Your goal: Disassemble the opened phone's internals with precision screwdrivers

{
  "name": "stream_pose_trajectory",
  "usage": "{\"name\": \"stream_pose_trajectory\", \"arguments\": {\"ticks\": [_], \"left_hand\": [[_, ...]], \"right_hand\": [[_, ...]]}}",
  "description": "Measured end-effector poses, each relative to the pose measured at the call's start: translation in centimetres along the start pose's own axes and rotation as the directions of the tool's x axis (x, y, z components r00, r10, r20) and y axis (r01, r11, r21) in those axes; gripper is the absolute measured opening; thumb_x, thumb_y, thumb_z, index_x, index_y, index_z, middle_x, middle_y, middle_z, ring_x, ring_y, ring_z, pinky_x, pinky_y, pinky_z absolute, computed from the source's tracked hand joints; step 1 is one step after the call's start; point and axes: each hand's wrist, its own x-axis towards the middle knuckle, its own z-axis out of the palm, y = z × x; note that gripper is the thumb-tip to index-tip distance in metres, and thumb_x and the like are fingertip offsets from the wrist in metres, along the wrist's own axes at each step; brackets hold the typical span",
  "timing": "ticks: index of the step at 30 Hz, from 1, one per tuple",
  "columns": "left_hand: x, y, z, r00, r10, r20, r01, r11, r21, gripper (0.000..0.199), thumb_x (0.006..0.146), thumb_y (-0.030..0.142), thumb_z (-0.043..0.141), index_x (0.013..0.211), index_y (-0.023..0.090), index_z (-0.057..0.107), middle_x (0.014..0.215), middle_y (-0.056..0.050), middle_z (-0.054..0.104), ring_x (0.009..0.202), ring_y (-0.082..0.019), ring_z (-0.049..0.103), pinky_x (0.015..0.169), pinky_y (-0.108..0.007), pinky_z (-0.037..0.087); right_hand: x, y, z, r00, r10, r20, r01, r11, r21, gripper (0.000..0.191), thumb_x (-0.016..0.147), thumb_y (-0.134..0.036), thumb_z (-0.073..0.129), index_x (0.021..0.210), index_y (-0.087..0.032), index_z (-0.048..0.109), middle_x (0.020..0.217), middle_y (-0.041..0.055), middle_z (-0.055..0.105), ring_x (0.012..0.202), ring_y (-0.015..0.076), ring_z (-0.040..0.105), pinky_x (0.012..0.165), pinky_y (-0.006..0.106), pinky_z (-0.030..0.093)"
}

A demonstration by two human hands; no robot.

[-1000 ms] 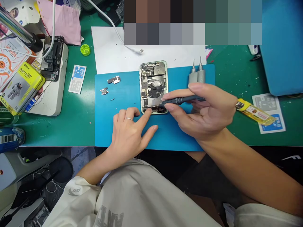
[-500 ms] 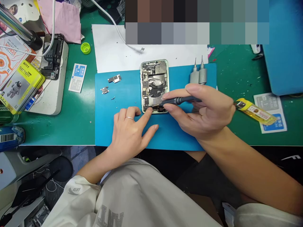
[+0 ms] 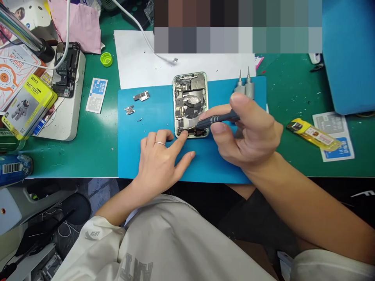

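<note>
Two-handed, working over an opened phone [image 3: 195,84], lying flat near the middle of a blue mat [image 3: 154,123] and showing its inner parts. Resting the index finger of the left hand [image 3: 158,158] on the phone's near edge, towards its left corner, while curling the other fingers loosely and gripping nothing. Pinching a slim dark tool [image 3: 206,123] between thumb and forefinger of the right hand [image 3: 253,134], and slanting its thin tip down to the phone's near end, just beside the bracing finger; not showing, at this size, whether truly touching a part. Judging from this, seemingly doing fine work along that end, on something too small to identify. Calling next, probably, for light pressure, small movements of the tip and a steady brace, while avoiding slipping onto neighbouring parts. Having two small metal pieces [image 3: 143,95] lying loose on the mat to the left, two grey pointed tools [image 3: 249,88] beyond the right hand, and, farther out on the green counter [image 3: 293,86], a white sheet [image 3: 131,70] and a yellow lighter [image 3: 313,134].
</note>
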Motion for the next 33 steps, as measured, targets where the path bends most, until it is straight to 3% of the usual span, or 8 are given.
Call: {"name": "stream_pose_trajectory", "arguments": {"ticks": [3, 7, 10, 14, 19, 25, 28, 33], "left_hand": [[0.0, 0.0, -0.1, 1.0, -0.006, 0.015, 0.006, 1.0, 0.004, 0.045, 0.104, 0.052, 0.052, 0.138, 0.025, 0.064, 0.114, -0.01, 0.059, 0.098, -0.024, 0.048, 0.081, -0.037, 0.035], [0.0, 0.1, -0.1, 0.999, -0.018, 0.033, 0.018, 1.0, 0.011, 0.045, 0.105, 0.051, 0.049, 0.139, 0.025, 0.062, 0.114, -0.01, 0.059, 0.1, -0.024, 0.049, 0.084, -0.038, 0.036], [0.0, 0.1, -0.1, 0.999, -0.022, 0.032, 0.022, 1.0, 0.01, 0.044, 0.106, 0.05, 0.047, 0.139, 0.025, 0.062, 0.113, -0.009, 0.058, 0.1, -0.024, 0.05, 0.085, -0.038, 0.036], [0.0, 0.1, -0.1, 0.999, -0.017, 0.036, 0.016, 1.0, 0.012, 0.045, 0.106, 0.051, 0.048, 0.139, 0.024, 0.062, 0.113, -0.01, 0.057, 0.101, -0.024, 0.049, 0.083, -0.037, 0.035], [0.0, 0.1, -0.2, 1.0, -0.01, 0.024, 0.01, 1.0, 0.013, 0.045, 0.105, 0.05, 0.05, 0.139, 0.024, 0.063, 0.113, -0.01, 0.058, 0.099, -0.024, 0.049, 0.084, -0.038, 0.036], [0.0, 0.0, -0.4, 0.999, -0.017, 0.028, 0.017, 1.0, 0.004, 0.044, 0.105, 0.048, 0.051, 0.139, 0.023, 0.063, 0.113, -0.01, 0.059, 0.098, -0.024, 0.05, 0.083, -0.038, 0.037], [0.0, 0.0, -0.5, 1.0, -0.019, 0.025, 0.019, 1.0, 0.0, 0.044, 0.104, 0.047, 0.053, 0.138, 0.022, 0.064, 0.113, -0.01, 0.059, 0.099, -0.024, 0.05, 0.083, -0.038, 0.037], [0.1, 0.0, -0.5, 0.999, -0.024, 0.032, 0.024, 1.0, -0.007, 0.044, 0.104, 0.047, 0.053, 0.139, 0.022, 0.063, 0.113, -0.01, 0.06, 0.099, -0.024, 0.051, 0.084, -0.039, 0.038]], "right_hand": [[0.3, -0.1, -0.1, 0.998, -0.055, -0.003, 0.055, 0.998, -0.04, 0.074, 0.093, -0.016, 0.066, 0.159, -0.033, 0.038, 0.109, 0.0046, 0.079, 0.08, 0.0207, 0.075, 0.062, 0.033, 0.063], [0.9, -0.5, -0.2, 0.998, -0.065, 0.023, 0.066, 0.997, -0.051, 0.063, 0.098, -0.021, 0.059, 0.158, -0.03, 0.042, 0.115, 0.0091, 0.076, 0.091, 0.0264, 0.075, 0.072, 0.04, 0.064], [1.2, -0.6, -0.1, 0.997, -0.073, 0.014, 0.074, 0.996, -0.048, 0.064, 0.097, -0.013, 0.056, 0.158, -0.027, 0.042, 0.116, 0.0096, 0.076, 0.096, 0.0263, 0.075, 0.079, 0.042, 0.063], [1.3, -0.5, 0.1, 0.997, -0.077, -0.004, 0.077, 0.996, -0.05, 0.072, 0.092, -0.006, 0.06, 0.157, -0.028, 0.041, 0.107, 0.0058, 0.078, 0.084, 0.0211, 0.075, 0.073, 0.038, 0.062], [1.1, -0.1, 0.1, 0.999, -0.037, -0.016, 0.037, 0.999, 0.0, 0.07, 0.093, -0.013, 0.067, 0.153, -0.037, 0.041, 0.11, 0.0018, 0.079, 0.085, 0.0226, 0.078, 0.072, 0.04, 0.063], [1.5, 0.1, 0.3, 0.992, -0.114, -0.048, 0.113, 0.993, -0.024, 0.071, 0.089, -0.012, 0.072, 0.152, -0.028, 0.044, 0.114, 0.0066, 0.078, 0.088, 0.0253, 0.079, 0.068, 0.041, 0.066], [1.7, -0.2, 0.2, 0.995, -0.097, -0.036, 0.097, 0.995, -0.008, 0.071, 0.091, -0.009, 0.067, 0.153, -0.032, 0.042, 0.109, 0.0041, 0.079, 0.094, 0.025, 0.078, 0.071, 0.042, 0.067], [1.8, -0.3, 0.1, 0.993, -0.11, -0.052, 0.106, 0.993, -0.06, 0.058, 0.095, -0.017, 0.066, 0.149, -0.03, 0.049, 0.098, 0.0027, 0.079, 0.079, 0.0225, 0.075, 0.066, 0.039, 0.062]]}}
